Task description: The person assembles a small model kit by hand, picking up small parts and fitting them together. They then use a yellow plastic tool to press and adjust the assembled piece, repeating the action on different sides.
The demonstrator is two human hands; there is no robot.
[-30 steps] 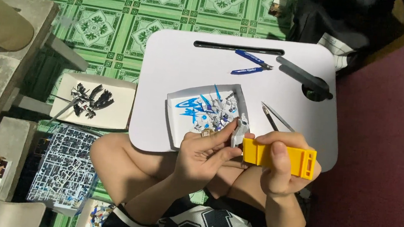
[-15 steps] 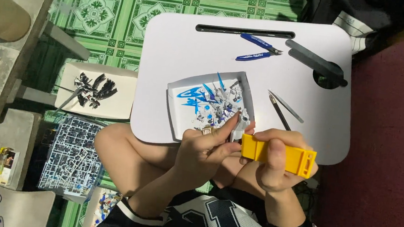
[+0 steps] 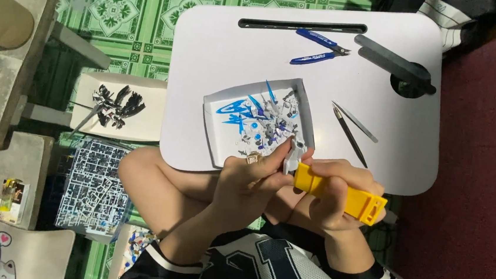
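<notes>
My left hand (image 3: pixel 250 184) pinches a small white plastic part (image 3: pixel 292 156) between thumb and fingers, just below the near edge of a white lap table (image 3: pixel 219 54). My right hand (image 3: pixel 337 200) grips a yellow box-shaped tool (image 3: pixel 344 195), its front end touching the white part. Right above both hands sits a shallow white tray (image 3: pixel 213 131) holding several small blue, white and grey model pieces. My bare knees are under the hands.
On the table lie blue-handled nippers (image 3: pixel 320 48), two tweezers (image 3: pixel 352 130) and a dark grey bar (image 3: pixel 392 62) by a round cup hole. Left on the green tiled floor: a tray with a black model figure (image 3: pixel 115 105), a grey parts sprue (image 3: pixel 94 186), boxes.
The view has shifted slightly; both hands stay together at the table's near edge, still holding the white part and the yellow tool. Little else has moved.
</notes>
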